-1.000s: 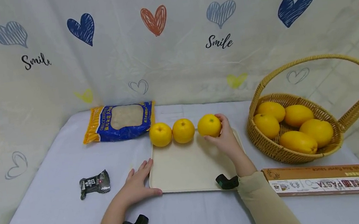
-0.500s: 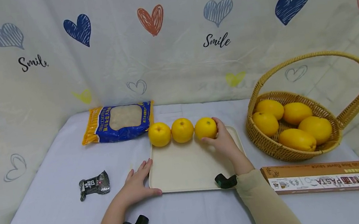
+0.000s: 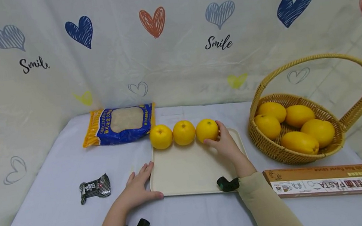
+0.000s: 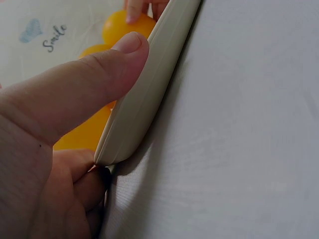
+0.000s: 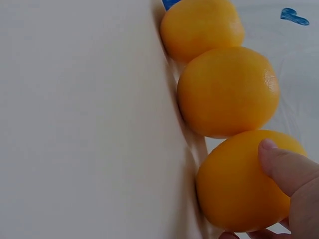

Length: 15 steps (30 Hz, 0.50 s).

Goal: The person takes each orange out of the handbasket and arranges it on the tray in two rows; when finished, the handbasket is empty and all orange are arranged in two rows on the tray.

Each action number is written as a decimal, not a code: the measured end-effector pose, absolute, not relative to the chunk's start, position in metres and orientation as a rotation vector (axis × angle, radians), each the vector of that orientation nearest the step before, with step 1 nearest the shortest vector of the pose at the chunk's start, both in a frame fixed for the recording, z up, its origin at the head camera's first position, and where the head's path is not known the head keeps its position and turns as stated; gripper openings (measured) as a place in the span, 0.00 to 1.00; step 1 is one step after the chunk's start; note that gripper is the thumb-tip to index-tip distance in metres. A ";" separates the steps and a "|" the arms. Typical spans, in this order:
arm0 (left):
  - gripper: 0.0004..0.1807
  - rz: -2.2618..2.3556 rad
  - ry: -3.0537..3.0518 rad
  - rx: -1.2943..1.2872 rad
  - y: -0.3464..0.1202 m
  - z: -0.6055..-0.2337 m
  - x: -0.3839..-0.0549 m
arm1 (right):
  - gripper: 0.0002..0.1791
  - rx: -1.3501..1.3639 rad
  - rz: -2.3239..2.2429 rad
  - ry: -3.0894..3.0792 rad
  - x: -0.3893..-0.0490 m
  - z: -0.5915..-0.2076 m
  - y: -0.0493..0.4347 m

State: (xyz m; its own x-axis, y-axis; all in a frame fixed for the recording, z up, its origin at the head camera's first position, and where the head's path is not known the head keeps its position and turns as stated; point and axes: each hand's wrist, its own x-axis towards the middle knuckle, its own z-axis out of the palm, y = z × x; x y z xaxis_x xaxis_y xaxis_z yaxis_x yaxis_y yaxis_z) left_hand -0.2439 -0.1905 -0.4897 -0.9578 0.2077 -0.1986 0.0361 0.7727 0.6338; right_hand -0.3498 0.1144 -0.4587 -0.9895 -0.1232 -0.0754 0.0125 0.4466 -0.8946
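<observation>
My right hand [image 3: 223, 143] grips a yellow orange [image 3: 207, 131] at the back edge of a cream tray [image 3: 188, 172]. In the right wrist view the thumb lies on top of that orange [image 5: 244, 184], and the other fingers are mostly hidden below it. Beside it stand a middle orange [image 3: 184, 132] and a left orange [image 3: 161, 137], all three in a close row along the tray's back. With fingers spread, my left hand [image 3: 139, 189] rests at the tray's front left corner. Its thumb [image 4: 119, 64] touches the rim in the left wrist view.
On the right, a wicker basket [image 3: 263, 144] with a tall handle holds several yellow fruits. A pasta box [image 3: 325, 180] lies in front of it. A blue and yellow pasta bag [image 3: 121, 125] lies at the back left, and a small black packet [image 3: 95, 188] nearer the left side.
My right hand has moved the held orange a little to the left, closing the gap to the middle one; over the last half second it stays still. The left hand has kept its place.
</observation>
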 end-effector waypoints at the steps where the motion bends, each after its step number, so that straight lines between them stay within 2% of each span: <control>1: 0.60 0.961 2.709 0.189 -0.191 -0.490 -0.244 | 0.50 -0.091 -1.581 2.559 -0.350 -0.459 0.115; 15: 0.60 0.956 2.710 0.199 -0.190 -0.486 -0.242 | 0.50 -0.151 -1.541 2.600 -0.349 -0.460 0.115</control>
State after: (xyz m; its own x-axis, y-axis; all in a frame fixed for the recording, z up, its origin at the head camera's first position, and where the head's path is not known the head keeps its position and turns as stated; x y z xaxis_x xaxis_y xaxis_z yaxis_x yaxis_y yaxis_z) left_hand -0.2425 -0.1897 -0.4865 -0.9567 0.2137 -0.1976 0.0424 0.7739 0.6318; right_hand -0.3488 0.1151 -0.4598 -0.9884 -0.1441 -0.0478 -0.0272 0.4780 -0.8779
